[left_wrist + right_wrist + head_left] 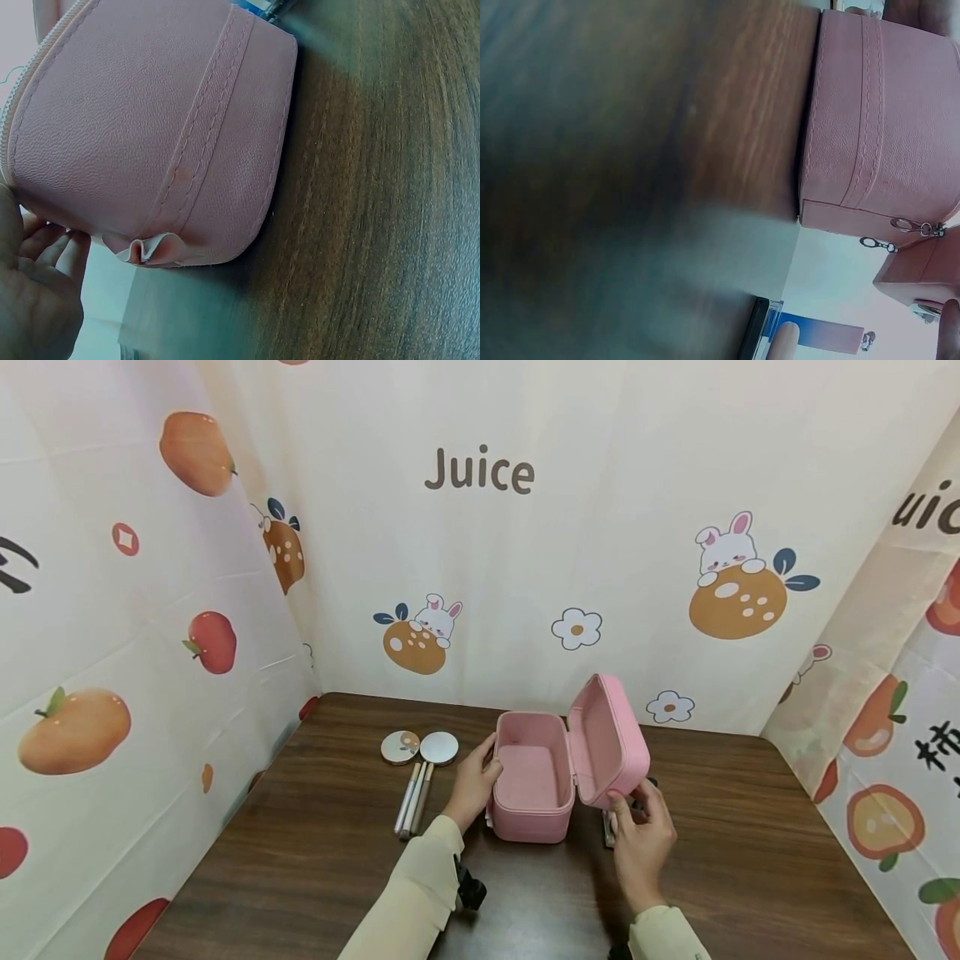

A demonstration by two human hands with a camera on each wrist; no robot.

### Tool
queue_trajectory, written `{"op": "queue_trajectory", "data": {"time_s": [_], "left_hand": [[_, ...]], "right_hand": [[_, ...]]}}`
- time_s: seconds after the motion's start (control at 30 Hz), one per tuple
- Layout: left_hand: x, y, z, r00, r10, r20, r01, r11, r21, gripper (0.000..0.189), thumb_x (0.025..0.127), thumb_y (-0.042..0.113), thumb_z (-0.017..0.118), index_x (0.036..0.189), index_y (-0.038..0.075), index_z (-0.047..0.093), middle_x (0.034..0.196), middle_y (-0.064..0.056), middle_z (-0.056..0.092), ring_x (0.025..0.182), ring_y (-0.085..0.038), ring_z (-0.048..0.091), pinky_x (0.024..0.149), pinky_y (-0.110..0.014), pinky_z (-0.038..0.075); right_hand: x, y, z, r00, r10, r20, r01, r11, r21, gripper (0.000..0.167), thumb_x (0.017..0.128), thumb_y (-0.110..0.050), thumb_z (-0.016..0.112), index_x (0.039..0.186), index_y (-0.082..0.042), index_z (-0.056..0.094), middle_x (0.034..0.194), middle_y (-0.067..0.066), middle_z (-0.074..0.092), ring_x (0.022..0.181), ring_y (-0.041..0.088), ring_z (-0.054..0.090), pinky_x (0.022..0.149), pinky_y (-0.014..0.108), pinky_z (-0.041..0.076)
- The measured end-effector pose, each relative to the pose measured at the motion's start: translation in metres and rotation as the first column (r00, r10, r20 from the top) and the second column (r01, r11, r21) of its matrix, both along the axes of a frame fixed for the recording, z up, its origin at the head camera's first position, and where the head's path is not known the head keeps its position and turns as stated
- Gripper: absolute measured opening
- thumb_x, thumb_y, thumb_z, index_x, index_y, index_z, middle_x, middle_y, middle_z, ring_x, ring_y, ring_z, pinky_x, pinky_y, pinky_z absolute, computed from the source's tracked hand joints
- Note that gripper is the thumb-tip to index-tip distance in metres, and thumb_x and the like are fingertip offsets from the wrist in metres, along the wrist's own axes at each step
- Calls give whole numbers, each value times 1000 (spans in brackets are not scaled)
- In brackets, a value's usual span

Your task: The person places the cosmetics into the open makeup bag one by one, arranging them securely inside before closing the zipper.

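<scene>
So the pink case sits unzipped on the brown counter, left hand gripping its left side at the rim, right hand with fingers pinching the edge of the raised, tilted lid. Easiest writing to read is "Juice" across the back curtain, plus a cropped "uic" and what looks like 柿 on the right-hand curtain. Three slim tubes and two round discs lie left of the case, and some blue-to-pink thing by the right hand is too cut off to identify.
</scene>
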State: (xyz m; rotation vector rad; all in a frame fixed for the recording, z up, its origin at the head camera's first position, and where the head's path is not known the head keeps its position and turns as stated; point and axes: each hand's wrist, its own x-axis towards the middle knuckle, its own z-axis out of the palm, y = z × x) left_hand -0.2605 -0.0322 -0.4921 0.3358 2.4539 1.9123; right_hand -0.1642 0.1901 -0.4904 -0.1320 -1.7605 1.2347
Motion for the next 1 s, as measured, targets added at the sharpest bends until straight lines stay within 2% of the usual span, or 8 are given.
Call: {"op": "queue_trajectory", "data": {"time_s": [0.17, 0.53, 1.0], "left_hand": [[1, 0, -1, 1000, 2, -1, -2, 1000, 0, 54, 99, 10, 44, 153, 10, 35, 155, -10, 39, 139, -23, 42, 108, -36, 40], [3, 0, 1, 1000, 8, 1, -8, 1000, 4, 54, 99, 10, 45, 152, 10, 37, 155, -11, 39, 140, -24, 40, 109, -38, 39], [2, 1, 0, 1000, 14, -9, -14, 1000, -5, 54, 99, 8, 45, 152, 9, 37, 154, -13, 39, 139, -26, 42, 108, -39, 41]], "right_hand": [[1, 2, -1, 1000, -13, 3, 13, 1000, 9, 43, 74, 6, 80, 116, 1, 68, 102, -26, 61, 93, -9, 62, 72, 8, 47], [4, 6, 5, 1000, -11, 1, 11, 1000, -16, 57, 72, 7, 81, 125, -4, 64, 103, -25, 62, 92, -6, 62, 72, 11, 50], [6, 12, 1, 1000, 0, -24, 0, 1000, 2, 82, 70, 12, 80, 143, -12, 52, 123, -15, 62, 94, -7, 61, 74, 10, 49]]}}
